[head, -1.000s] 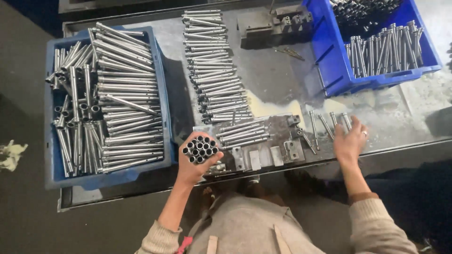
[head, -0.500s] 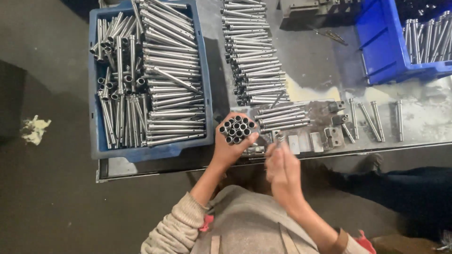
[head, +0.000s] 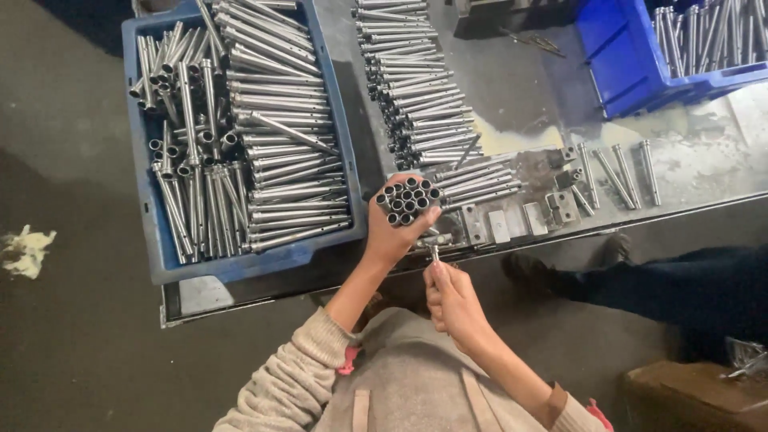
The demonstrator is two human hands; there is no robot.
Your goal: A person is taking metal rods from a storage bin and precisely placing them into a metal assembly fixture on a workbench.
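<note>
At the table's near edge, the left hand (head: pixel 398 232) clutched a tube bundle (head: pixel 408 200) – the right hand (head: pixel 452 296) pinched a small pin (head: pixel 434 253); loosening might have spilled tubes.

1. Overall dim, flat indoor light; the floor (head: pixel 72 160) reads dark grey with little detail.
2. Brightest zone is the metal table (head: pixel 704 152) at the right, with a pale washed-out sheen.
3. Specular highlights run along the steel tubes in the blue crate (head: pixel 240 264); the tube ends go black.
4. Soft shadow on the table beside the crate, no hard edges.
5. Slight softness throughout; corners darker, bottom right murky.
</note>
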